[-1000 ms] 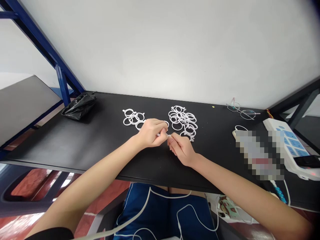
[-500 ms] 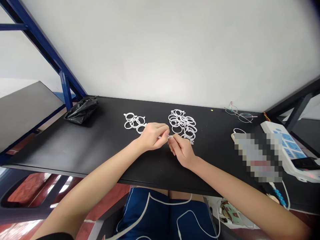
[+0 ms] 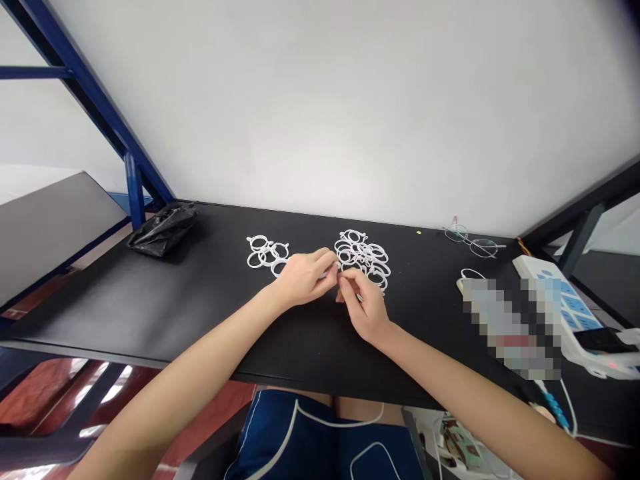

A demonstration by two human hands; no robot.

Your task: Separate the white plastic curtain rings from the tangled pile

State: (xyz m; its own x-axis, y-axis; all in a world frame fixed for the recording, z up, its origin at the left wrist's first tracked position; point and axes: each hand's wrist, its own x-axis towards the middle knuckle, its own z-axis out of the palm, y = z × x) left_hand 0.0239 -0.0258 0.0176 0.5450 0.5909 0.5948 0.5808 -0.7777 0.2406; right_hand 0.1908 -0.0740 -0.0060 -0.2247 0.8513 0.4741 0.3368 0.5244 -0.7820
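Note:
My left hand (image 3: 306, 279) is closed around a white curtain ring (image 3: 325, 274), most of which its fingers hide. Close against it, my right hand (image 3: 367, 307) has thumb and forefinger pinched at the ring's small end; exactly what they grip is covered. Several white curtain rings with little eyelets (image 3: 269, 249) lie in a loose group to the left of my left hand. A denser heap of white curtain rings (image 3: 376, 253) lies just beyond my right hand, partly overlapped by it.
On the black table (image 3: 200, 300) a crumpled black plastic bag (image 3: 163, 230) sits at the far left. Eyeglasses (image 3: 483, 248) lie at the back right, near a blurred phone-like object (image 3: 510, 327) and a white power strip (image 3: 565, 310) with cables. A white wall rises behind.
The fingers of my right hand have shifted slightly at the ring's end, with the forefinger more bent. My left hand keeps its hold. The whole view has tilted up a little.

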